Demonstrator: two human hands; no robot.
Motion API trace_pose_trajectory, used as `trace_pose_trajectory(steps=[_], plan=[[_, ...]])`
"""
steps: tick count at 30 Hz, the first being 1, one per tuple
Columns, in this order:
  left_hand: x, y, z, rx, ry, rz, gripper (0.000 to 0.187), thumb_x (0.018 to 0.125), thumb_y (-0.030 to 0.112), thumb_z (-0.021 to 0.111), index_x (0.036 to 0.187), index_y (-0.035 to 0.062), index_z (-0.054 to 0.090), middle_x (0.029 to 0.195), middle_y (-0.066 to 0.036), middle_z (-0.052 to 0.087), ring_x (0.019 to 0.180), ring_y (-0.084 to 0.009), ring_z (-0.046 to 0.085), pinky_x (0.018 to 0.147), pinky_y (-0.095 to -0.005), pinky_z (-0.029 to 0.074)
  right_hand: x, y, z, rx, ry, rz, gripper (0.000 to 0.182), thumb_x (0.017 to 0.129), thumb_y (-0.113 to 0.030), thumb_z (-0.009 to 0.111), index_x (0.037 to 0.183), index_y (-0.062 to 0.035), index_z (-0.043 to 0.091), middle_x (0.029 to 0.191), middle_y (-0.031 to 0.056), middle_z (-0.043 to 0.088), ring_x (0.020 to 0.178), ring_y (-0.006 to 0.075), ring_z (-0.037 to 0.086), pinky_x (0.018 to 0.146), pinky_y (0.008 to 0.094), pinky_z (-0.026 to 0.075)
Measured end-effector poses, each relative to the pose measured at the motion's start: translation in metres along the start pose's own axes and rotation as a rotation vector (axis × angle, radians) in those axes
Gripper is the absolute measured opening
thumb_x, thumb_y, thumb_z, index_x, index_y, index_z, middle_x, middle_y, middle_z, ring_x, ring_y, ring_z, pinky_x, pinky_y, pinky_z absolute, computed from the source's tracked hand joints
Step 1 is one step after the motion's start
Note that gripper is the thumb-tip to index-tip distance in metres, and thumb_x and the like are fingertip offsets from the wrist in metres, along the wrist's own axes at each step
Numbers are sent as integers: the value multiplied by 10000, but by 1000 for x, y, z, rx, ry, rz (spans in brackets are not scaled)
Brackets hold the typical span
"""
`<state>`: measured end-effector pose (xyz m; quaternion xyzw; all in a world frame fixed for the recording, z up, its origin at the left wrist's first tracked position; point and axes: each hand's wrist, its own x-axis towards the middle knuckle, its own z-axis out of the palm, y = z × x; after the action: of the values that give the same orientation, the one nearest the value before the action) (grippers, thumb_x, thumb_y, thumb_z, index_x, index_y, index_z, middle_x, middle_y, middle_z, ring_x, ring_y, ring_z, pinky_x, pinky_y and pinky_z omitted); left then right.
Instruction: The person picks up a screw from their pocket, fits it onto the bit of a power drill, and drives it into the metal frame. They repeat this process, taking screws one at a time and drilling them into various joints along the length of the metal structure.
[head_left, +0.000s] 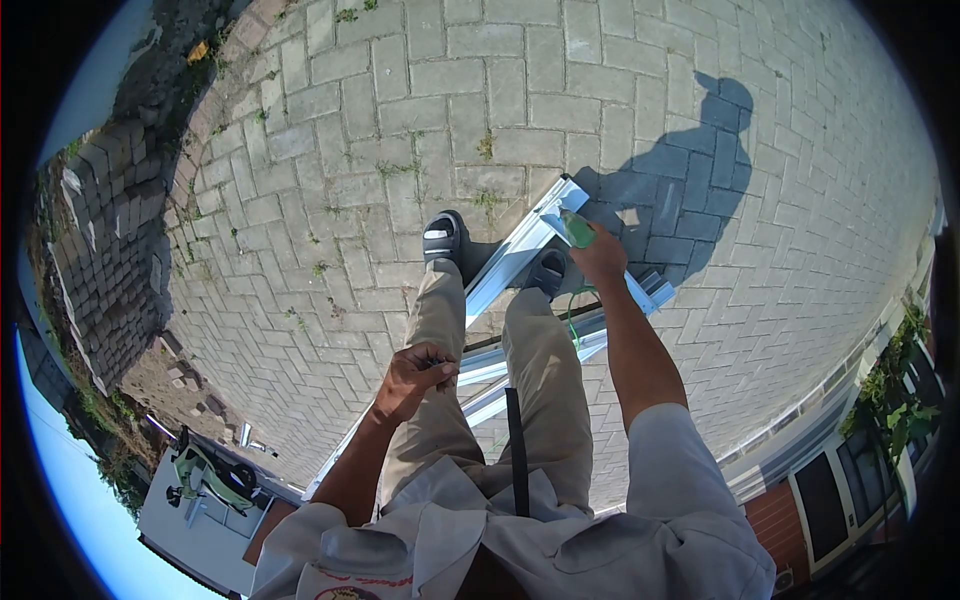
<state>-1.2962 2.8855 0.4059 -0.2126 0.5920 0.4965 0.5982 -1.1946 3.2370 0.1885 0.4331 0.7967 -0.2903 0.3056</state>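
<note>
My right hand (600, 258) is wrapped round a green power tool (577, 230), its nose over the joined corner of a white metal or plastic profile frame (512, 262). A green cord (573, 322) hangs below that hand. My left hand (418, 378) is in a pinch above my left knee, with small dark bits between the fingers; I cannot tell what they are. My sandalled feet stand on either side of one long profile. More white profiles (485, 405) lie beneath and behind my legs.
Block paving (400, 110) with weeds in its joints spreads all round. Stacked paving blocks (105, 250) stand at the left. A flat-topped surface with gear on it (205, 510) is at the lower left, and a building with windows (840, 490) at the lower right.
</note>
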Motion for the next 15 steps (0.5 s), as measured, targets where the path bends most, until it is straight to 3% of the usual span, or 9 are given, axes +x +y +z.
trace_pose_trajectory(steps=[15], plan=[[11, -2, 14, -133, 6, 35, 151, 970, 137, 731, 953, -12, 715, 807, -64, 697, 691, -125, 620, 650, -283, 503, -3, 15, 8, -7, 16, -59, 651, 758, -273, 779, 1377, -165, 610, 1168, 188, 738, 1096, 410, 695, 949, 516, 552]])
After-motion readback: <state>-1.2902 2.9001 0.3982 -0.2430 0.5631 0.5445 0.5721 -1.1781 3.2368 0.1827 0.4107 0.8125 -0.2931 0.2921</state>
